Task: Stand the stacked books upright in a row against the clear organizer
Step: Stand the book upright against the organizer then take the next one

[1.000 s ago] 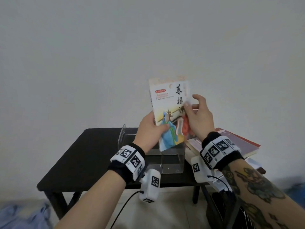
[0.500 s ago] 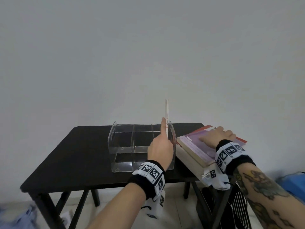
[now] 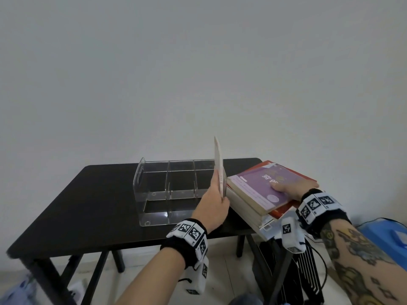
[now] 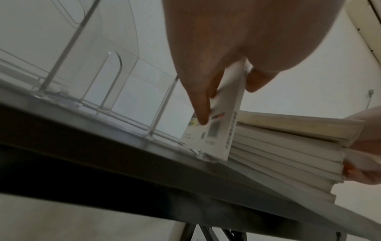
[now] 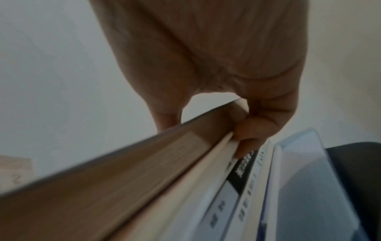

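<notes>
A plain, pale grey-white wall (image 3: 198,73) fills most of the head view, evenly lit with soft, flat light and bare of any marks. Against it stands a black table (image 3: 92,205) with a matte top and dark, angled legs (image 3: 97,276). Below, the floor (image 3: 136,280) is light-coloured and looks tiled. A bluish object (image 3: 387,236) sits low at the far right edge, partly cut off. A blurred pale blue shape (image 3: 19,291) lies on the floor in the lower left corner. A dark slatted rack (image 3: 306,280) stands under the table's right end.
</notes>
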Action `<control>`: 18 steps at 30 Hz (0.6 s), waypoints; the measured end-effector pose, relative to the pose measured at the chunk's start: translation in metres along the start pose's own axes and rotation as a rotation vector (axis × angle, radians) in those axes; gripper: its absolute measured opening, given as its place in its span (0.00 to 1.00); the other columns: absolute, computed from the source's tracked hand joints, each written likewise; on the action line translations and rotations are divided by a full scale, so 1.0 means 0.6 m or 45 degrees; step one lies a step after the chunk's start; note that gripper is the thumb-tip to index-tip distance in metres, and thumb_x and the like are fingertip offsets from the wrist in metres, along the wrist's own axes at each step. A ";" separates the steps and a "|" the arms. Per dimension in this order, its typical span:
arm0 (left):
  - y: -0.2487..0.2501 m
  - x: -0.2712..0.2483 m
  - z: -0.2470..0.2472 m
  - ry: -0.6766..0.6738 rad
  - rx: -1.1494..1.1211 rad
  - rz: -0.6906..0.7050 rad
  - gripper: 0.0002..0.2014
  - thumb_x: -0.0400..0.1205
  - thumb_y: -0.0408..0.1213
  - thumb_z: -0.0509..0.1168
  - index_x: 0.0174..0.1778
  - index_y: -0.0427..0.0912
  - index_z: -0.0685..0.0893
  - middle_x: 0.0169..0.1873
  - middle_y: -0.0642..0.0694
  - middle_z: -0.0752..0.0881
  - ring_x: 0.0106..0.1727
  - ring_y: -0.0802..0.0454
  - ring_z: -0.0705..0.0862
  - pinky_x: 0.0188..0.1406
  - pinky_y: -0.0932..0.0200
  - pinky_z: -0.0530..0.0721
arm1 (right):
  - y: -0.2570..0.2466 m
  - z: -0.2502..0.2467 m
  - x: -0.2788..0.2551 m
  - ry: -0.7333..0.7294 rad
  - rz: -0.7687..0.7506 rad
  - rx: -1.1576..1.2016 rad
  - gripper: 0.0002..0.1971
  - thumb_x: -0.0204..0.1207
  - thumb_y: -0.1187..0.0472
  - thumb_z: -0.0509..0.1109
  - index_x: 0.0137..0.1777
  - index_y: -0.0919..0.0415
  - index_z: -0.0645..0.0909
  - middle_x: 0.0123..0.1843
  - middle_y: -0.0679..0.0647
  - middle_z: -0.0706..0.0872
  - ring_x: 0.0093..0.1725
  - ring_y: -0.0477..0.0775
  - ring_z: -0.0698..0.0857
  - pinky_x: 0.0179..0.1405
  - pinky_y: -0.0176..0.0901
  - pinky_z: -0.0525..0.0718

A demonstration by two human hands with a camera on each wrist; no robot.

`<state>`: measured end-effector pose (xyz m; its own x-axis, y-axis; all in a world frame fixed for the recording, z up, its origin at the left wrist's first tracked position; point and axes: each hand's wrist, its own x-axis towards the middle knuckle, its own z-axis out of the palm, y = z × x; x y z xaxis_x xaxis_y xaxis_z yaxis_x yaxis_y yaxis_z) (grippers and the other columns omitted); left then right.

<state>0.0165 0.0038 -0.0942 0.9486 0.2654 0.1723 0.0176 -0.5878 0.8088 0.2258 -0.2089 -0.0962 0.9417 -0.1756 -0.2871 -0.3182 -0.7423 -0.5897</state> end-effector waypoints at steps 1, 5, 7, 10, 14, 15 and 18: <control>-0.001 0.000 0.001 -0.046 -0.026 -0.009 0.43 0.84 0.32 0.57 0.87 0.58 0.37 0.65 0.35 0.84 0.58 0.37 0.88 0.62 0.41 0.86 | 0.015 0.010 0.046 -0.015 -0.008 0.061 0.80 0.23 0.21 0.78 0.79 0.66 0.65 0.72 0.65 0.78 0.62 0.65 0.85 0.63 0.57 0.83; -0.005 0.007 0.007 -0.107 -0.005 0.004 0.45 0.86 0.31 0.59 0.86 0.56 0.33 0.80 0.34 0.71 0.71 0.34 0.80 0.72 0.39 0.79 | 0.026 -0.029 -0.019 -0.025 -0.012 0.329 0.43 0.40 0.49 0.91 0.55 0.69 0.82 0.46 0.64 0.90 0.43 0.64 0.91 0.49 0.59 0.89; -0.010 0.011 0.008 -0.107 0.000 0.017 0.46 0.86 0.32 0.61 0.86 0.57 0.32 0.83 0.38 0.68 0.74 0.37 0.79 0.75 0.40 0.77 | 0.021 -0.044 -0.062 -0.002 -0.006 0.418 0.34 0.45 0.55 0.91 0.49 0.69 0.82 0.41 0.64 0.90 0.39 0.64 0.91 0.48 0.62 0.89; -0.017 0.015 0.004 -0.121 -0.024 -0.009 0.47 0.87 0.34 0.63 0.85 0.62 0.32 0.82 0.40 0.71 0.75 0.40 0.78 0.78 0.40 0.72 | 0.018 -0.050 -0.070 0.047 -0.030 0.326 0.37 0.41 0.51 0.92 0.48 0.67 0.82 0.42 0.62 0.89 0.40 0.63 0.90 0.47 0.59 0.90; -0.019 0.015 -0.001 -0.152 -0.028 -0.023 0.47 0.87 0.36 0.63 0.85 0.63 0.31 0.80 0.40 0.74 0.72 0.41 0.81 0.76 0.47 0.75 | -0.006 -0.057 -0.090 0.166 -0.090 0.261 0.32 0.62 0.55 0.80 0.62 0.72 0.76 0.54 0.67 0.84 0.44 0.63 0.88 0.37 0.49 0.90; -0.020 0.016 -0.002 -0.156 -0.027 -0.024 0.47 0.87 0.36 0.63 0.85 0.63 0.31 0.79 0.39 0.74 0.71 0.41 0.82 0.74 0.48 0.76 | -0.012 -0.059 -0.097 0.165 -0.095 0.295 0.29 0.67 0.59 0.74 0.64 0.73 0.71 0.54 0.68 0.82 0.42 0.63 0.88 0.29 0.46 0.89; -0.023 0.019 -0.002 -0.151 -0.048 -0.041 0.45 0.87 0.35 0.63 0.87 0.58 0.35 0.79 0.40 0.75 0.70 0.42 0.83 0.71 0.51 0.77 | -0.033 -0.076 -0.119 0.170 -0.154 0.424 0.23 0.72 0.64 0.64 0.63 0.68 0.60 0.55 0.68 0.78 0.46 0.68 0.86 0.25 0.51 0.89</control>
<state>0.0267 0.0159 -0.1030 0.9785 0.1900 0.0799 0.0389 -0.5509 0.8337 0.1701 -0.2111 -0.0295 0.9736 -0.1986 -0.1126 -0.2015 -0.5157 -0.8327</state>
